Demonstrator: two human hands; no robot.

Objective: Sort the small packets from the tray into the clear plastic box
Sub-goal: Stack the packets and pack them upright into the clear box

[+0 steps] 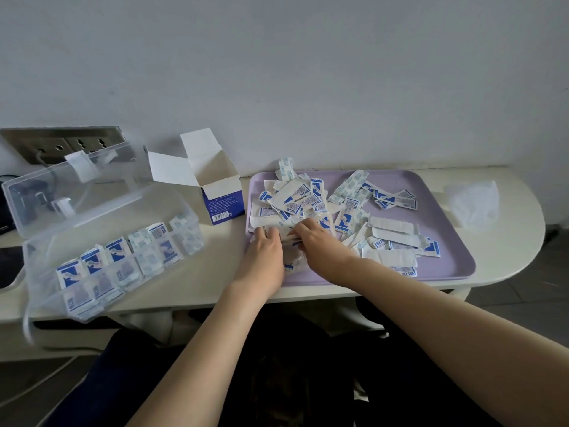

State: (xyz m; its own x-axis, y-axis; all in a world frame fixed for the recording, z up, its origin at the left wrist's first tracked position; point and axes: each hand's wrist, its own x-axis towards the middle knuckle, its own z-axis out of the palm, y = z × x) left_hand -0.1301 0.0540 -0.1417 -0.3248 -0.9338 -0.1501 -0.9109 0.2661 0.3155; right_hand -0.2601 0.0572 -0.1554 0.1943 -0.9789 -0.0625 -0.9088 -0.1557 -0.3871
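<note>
The step in hand is the pick-up: both hands are down in the heap of packets [308,198] at about 8 o'clock on the lilac tray [446,272], gathering a small bunch between them. The left hand [266,254] has its fingers curled down onto the loose packets. The right hand [320,245], just beside it at 3 o'clock, has its fingers bent round the edge of the same bunch. How many packets each holds is hidden by the fingers. The rest of the heap spreads across the tray towards 12 and 3 o'clock. These are flat, thin paper sachets, white with blue print, some long and narrow, some short and squarish, lying crossed and overlapped, so they look light and slippery. The clear plastic box [46,297] stands on the pale counter [200,282] at 9 o'clock from the tray. Its lid [77,192] is thrown back, and its divided cells are already partly filled with packets standing on edge. The next move, as I judge it, calls for squaring one kind into a neat stack and carrying it left to a matching cell. An open blue-and-white carton [220,195] stands at 10 o'clock from the tray, and a crumpled clear wrapper [474,204] lies at 3 o'clock.
</note>
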